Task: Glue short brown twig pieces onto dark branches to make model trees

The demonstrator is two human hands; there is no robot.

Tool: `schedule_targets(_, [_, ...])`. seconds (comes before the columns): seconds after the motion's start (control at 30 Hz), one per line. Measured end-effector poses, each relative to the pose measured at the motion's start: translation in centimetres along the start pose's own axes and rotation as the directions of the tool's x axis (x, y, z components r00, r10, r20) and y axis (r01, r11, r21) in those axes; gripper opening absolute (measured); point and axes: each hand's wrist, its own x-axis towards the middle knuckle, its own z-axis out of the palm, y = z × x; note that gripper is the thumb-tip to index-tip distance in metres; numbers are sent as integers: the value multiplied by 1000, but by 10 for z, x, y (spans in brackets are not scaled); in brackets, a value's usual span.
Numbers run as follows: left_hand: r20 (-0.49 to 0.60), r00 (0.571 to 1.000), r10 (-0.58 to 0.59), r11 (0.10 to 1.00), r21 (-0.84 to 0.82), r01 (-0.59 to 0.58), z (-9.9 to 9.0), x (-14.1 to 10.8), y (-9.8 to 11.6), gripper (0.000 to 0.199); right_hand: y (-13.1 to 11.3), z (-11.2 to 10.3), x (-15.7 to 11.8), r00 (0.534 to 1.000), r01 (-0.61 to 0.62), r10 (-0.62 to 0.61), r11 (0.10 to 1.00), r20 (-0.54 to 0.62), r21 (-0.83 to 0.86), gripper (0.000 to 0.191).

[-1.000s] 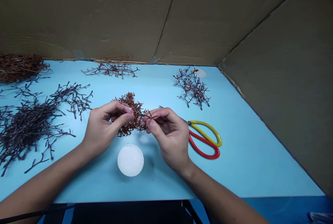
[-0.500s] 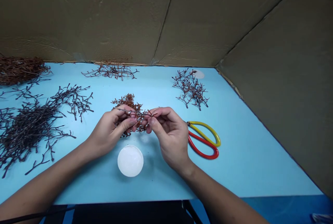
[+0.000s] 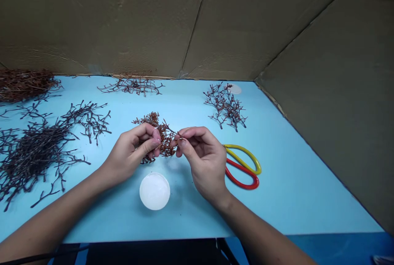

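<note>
Left hand (image 3: 132,152) pinches a reddish-brown twig cluster (image 3: 165,142) against the thumb — right hand (image 3: 205,158) nips one fine tip (image 3: 180,135) (fingertips close, grip light, suits brittle sprigs).

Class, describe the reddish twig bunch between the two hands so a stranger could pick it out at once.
On the light blue table, find the round white disc. Beyond it, between the left hand and right hand, is a small tangle of twigs, redder than the dark piles and the only one the hands touch.
</note>
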Motion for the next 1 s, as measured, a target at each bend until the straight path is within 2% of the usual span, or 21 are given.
schedule_targets(0.1, [-43,999,10,997,-71,-13,-2,1,5,28,-1,-2,1,999,28,-30,997,-24,-66,13])
schedule_targets(0.23, [-28,999,-22,985,-174,17,-4,3,7,35,-2,-3,0,992,118,-123,984,-27,-133,9])
schedule_targets(0.5, [11,999,-53,980,-189,54,-6,2,0,34,-2,-4,-4,939,344,-336,906,74,-248,23])
schedule_targets(1.0, [24,999,-45,980,-192,49,-7,3,-1,36,-1,-4,-5,907,422,-398,857,138,-297,25])
